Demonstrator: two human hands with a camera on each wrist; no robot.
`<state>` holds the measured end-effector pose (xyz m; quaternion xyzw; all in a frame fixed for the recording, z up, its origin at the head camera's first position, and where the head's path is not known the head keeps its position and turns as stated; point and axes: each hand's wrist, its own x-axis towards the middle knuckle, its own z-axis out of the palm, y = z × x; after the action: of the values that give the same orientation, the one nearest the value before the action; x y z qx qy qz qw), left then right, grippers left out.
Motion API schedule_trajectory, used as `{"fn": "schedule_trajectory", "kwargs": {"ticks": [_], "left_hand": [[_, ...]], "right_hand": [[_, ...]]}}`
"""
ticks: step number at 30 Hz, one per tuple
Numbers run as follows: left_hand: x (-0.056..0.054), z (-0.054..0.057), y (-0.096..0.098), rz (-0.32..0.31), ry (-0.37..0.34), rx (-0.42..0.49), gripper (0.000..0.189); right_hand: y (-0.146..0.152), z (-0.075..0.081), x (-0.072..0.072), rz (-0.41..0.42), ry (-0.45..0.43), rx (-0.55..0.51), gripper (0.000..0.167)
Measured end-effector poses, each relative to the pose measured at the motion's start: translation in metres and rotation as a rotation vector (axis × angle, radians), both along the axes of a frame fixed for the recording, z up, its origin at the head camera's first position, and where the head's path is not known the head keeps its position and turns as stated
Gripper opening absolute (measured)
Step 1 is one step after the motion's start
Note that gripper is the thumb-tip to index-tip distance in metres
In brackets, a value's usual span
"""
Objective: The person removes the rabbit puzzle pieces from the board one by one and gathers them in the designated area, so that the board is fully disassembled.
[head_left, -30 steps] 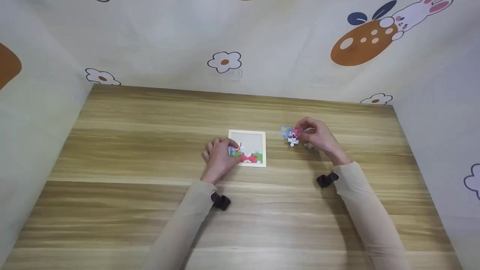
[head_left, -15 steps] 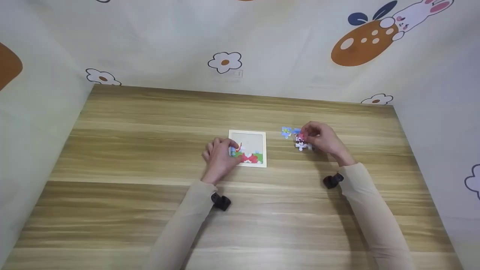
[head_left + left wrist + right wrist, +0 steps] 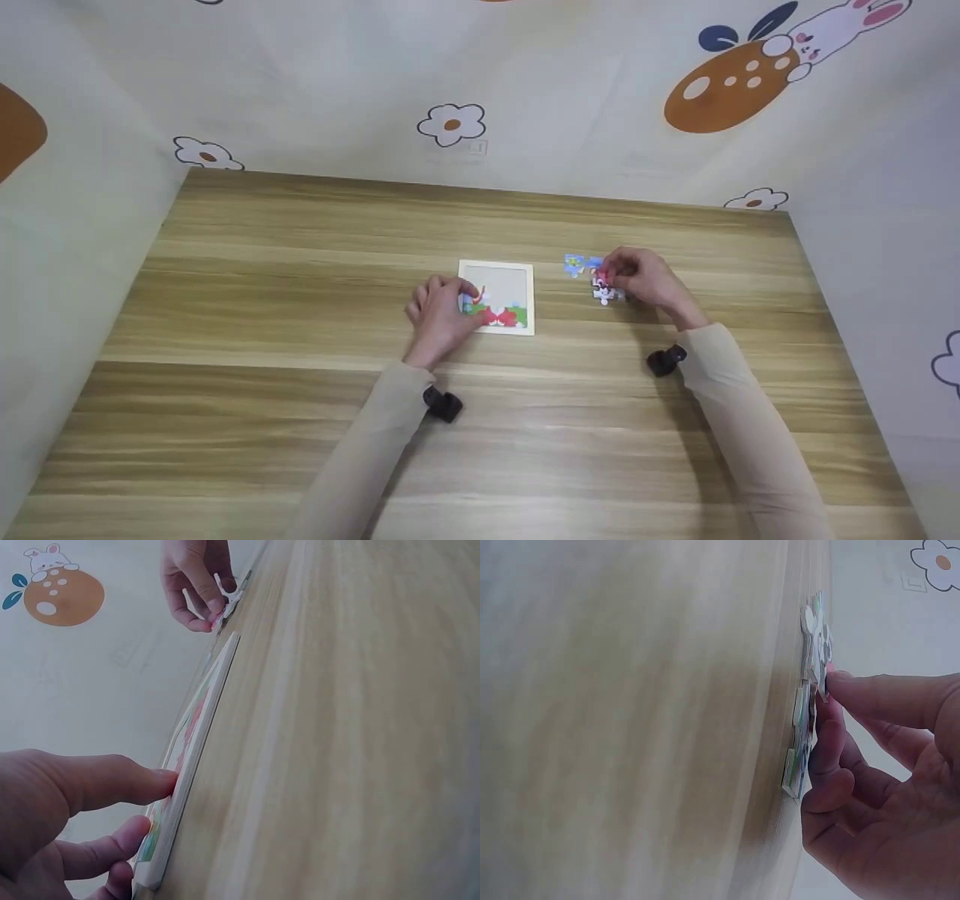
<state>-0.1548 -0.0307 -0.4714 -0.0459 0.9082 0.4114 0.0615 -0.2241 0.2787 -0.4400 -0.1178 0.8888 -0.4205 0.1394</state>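
A square jigsaw tray (image 3: 530, 300) with a pale rim lies mid-table, with red and green pieces fitted along its lower part and bare backing above. My left hand (image 3: 441, 319) holds the tray at its left side, thumb (image 3: 154, 784) low on it and fingers at the edge. To the right, my right hand (image 3: 646, 283) pinches a pink and white puzzle piece (image 3: 602, 278) between thumb and fingers, just over other loose pieces. Part of that piece is hidden by the fingertips. A blue puzzle piece (image 3: 574, 263) lies left of this hand.
Several loose pieces lie bunched under and beside the right hand, partly covered; the right wrist view shows them edge-on (image 3: 799, 739). The wood-grain table (image 3: 300, 420) meets a patterned wall cloth (image 3: 337, 90) at the back and sides.
My right hand has moved slightly right and toward me with the pinched puzzle piece, uncovering more blue pieces, then nearly stopped. My left hand and the tray stay put.
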Motion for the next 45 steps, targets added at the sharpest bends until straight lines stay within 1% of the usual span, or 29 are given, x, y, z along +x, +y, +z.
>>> {"fn": "schedule_trajectory", "kwargs": {"ticks": [4,6,14,20,26,30,35,40,42,45], "left_hand": [[0.001,0.001,0.0,-0.002,0.004,0.004,0.032],[0.002,0.001,0.0,-0.002,0.006,0.005,0.032],[0.003,0.002,-0.002,-0.017,0.002,0.005,0.032],[0.004,0.001,-0.005,-0.024,0.004,0.003,0.029],[0.004,0.003,-0.009,-0.034,-0.001,0.034,0.027],[0.005,0.004,-0.015,-0.049,0.022,0.059,0.025],[0.007,0.001,-0.023,-0.056,0.07,0.095,0.021],[0.009,-0.001,-0.026,-0.086,0.079,0.108,0.02],[0.009,-0.002,-0.027,-0.096,0.075,0.103,0.02],[0.009,-0.001,-0.027,-0.104,0.064,0.099,0.019]], "right_hand": [[0.0,0.001,0.001,-0.006,-0.001,0.021,0.016],[0.004,-0.005,-0.002,-0.012,0.007,0.018,0.015],[0.005,-0.006,0.001,-0.035,0.025,0.006,0.014],[0.001,-0.007,0.005,-0.013,0.033,-0.016,0.015],[-0.012,-0.008,0.009,0.012,0.037,-0.064,0.016],[-0.022,-0.007,0.012,0.028,0.015,-0.093,0.02],[-0.036,-0.004,0.014,0.028,-0.014,-0.121,0.021],[-0.05,-0.005,0.016,0.052,0.019,-0.146,0.02],[-0.058,-0.002,0.018,0.065,0.025,-0.15,0.019],[-0.07,0.01,0.025,0.088,0.004,-0.151,0.019]]}}
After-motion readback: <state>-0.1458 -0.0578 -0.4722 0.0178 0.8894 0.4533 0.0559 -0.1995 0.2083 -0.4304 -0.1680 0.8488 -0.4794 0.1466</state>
